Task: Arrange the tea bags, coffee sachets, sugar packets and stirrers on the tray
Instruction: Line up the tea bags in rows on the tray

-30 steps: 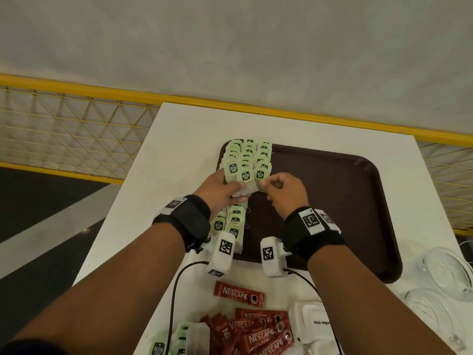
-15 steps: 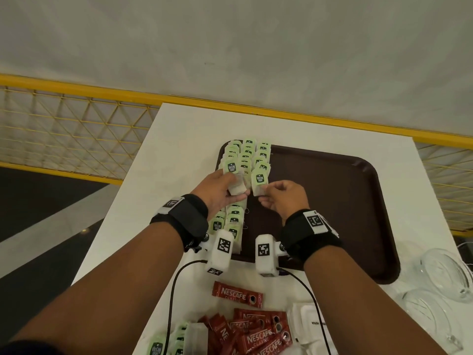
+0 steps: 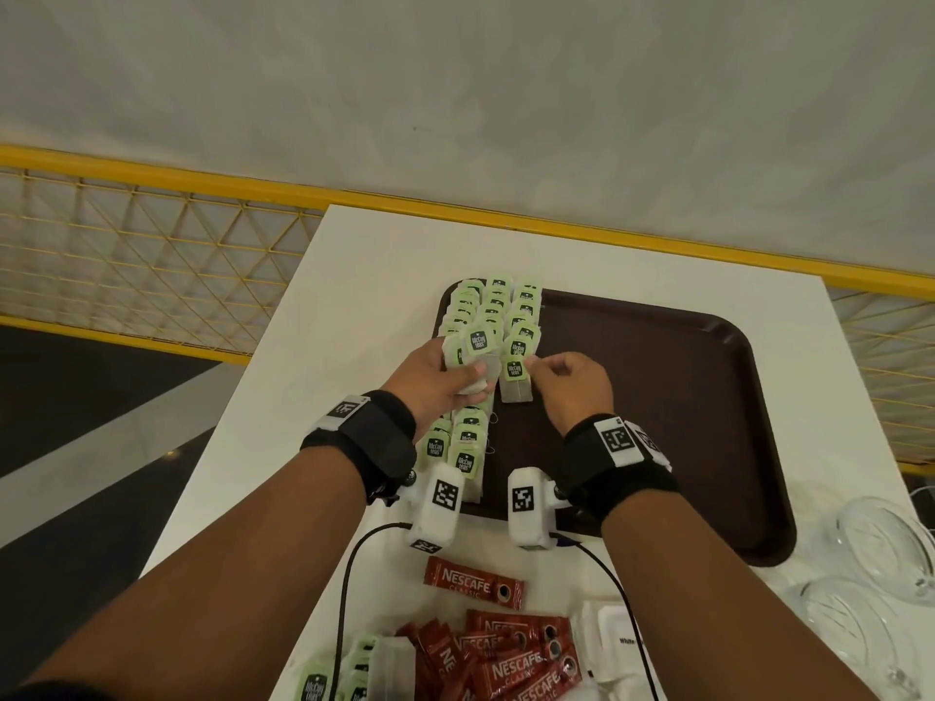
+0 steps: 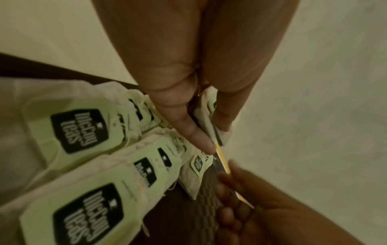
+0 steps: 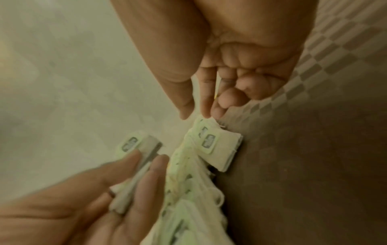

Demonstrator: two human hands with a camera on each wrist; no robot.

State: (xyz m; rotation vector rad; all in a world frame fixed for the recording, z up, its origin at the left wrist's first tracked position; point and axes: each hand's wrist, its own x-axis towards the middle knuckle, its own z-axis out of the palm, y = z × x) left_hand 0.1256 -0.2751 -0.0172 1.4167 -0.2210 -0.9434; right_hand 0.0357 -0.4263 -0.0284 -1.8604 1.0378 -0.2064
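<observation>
hands, two: left hand [image 3: 439, 377] grips stacked tea bags [image 3: 468, 346]; right hand [image 3: 574, 384] pinches one tea bag [image 3: 515, 382].

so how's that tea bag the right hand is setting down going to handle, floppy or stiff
Probably floppy and very light: the tea bag is a thin paper pouch that the right hand manages with a fingertip pinch. Its green tag hangs on a thread, so it may snag neighbouring tea bags on the tray. Unlikely to roll.

My left hand [image 3: 445, 376] hides part of the tea bags [image 3: 493, 316], the frame's bottom edge crops the sachets [image 3: 516, 660], and I can't read the blurred right-wrist labels.
</observation>
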